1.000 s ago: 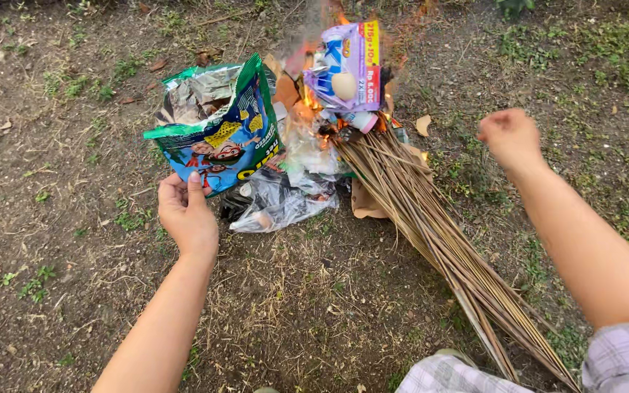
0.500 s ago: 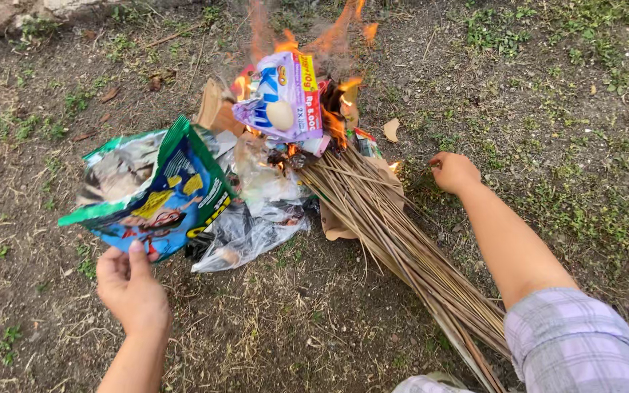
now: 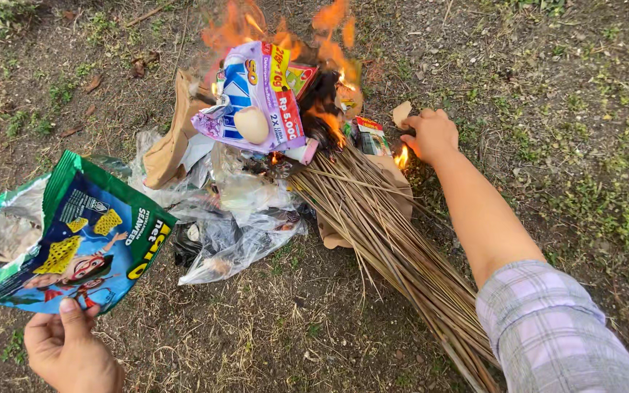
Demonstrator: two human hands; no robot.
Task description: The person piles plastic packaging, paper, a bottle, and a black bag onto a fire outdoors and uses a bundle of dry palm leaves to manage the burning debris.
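Pinching the lower edge of an opened blue-and-green snack bag (image 3: 67,240), the left hand (image 3: 70,349) has thumb on the printed face and fingers curled behind; bag held up flat, clear of the ground and off to the left of the burning rubbish pile (image 3: 256,167). Right hand (image 3: 431,135) reaches in at the pile's right edge, fingers curled nearly closed, knuckles up; whether it grips anything, cannot tell. A small brown scrap (image 3: 402,114) lies just beside its fingers. A small flame (image 3: 402,156) burns touching distance below that hand. Orange flames (image 3: 285,33) rise from the top of the pile, behind a purple-and-white plastic wrapper (image 3: 252,98). Clear and black plastic bags (image 3: 234,225) sprawl at the near side, brown paper (image 3: 169,142) at the left. A bundle of dry palm-rib sticks (image 3: 394,255) runs from the fire's heart back toward the person's checked sleeve (image 3: 555,335). Ground is bare dirt with dry grass (image 3: 584,204) all around. Risks as judged: right hand sits close enough to scorch; the stick bundle could carry fire toward the sleeve; melting plastic could drip or flare; dry grass could catch and spread it.
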